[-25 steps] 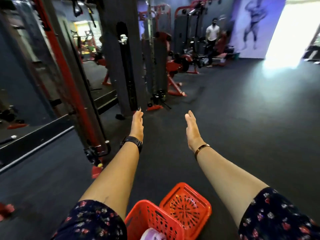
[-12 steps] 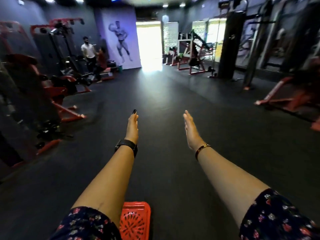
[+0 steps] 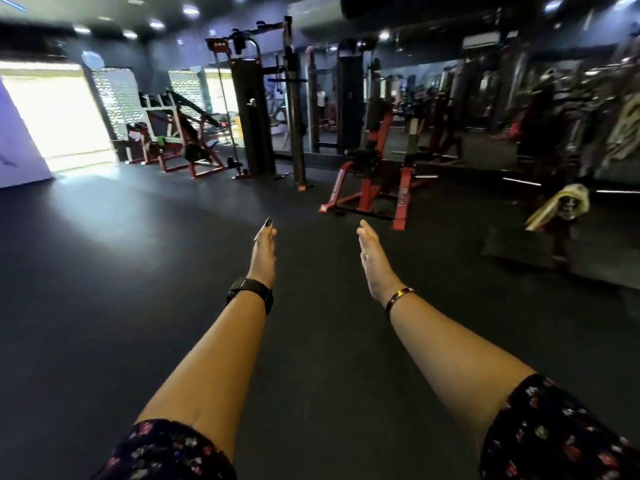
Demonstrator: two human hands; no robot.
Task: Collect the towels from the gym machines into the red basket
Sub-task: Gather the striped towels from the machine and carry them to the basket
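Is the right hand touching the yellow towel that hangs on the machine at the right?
Apart. The head view shows the right hand open in the air, with dark floor between it and the yellow towel on the machine.

This is a gym, a large commercial training hall. Dark rubber floor (image 3: 138, 271) runs wall to wall. Red-framed weight machines stand around its edges: a padded seat machine (image 3: 370, 188) near the middle, and a row of slanted press machines (image 3: 180, 147) at the far left. Beside them is a tall black cable tower (image 3: 251, 119) with a weight stack and pulley. A long mirror (image 3: 485, 109) covers the right-hand wall and reflects more equipment, though that side is blurred. Small round spotlights (image 3: 190, 10) dot the dark ceiling, and a wide bright doorway (image 3: 59, 116) lets in daylight. A yellowish towel (image 3: 557, 202) hangs over a machine at the right.
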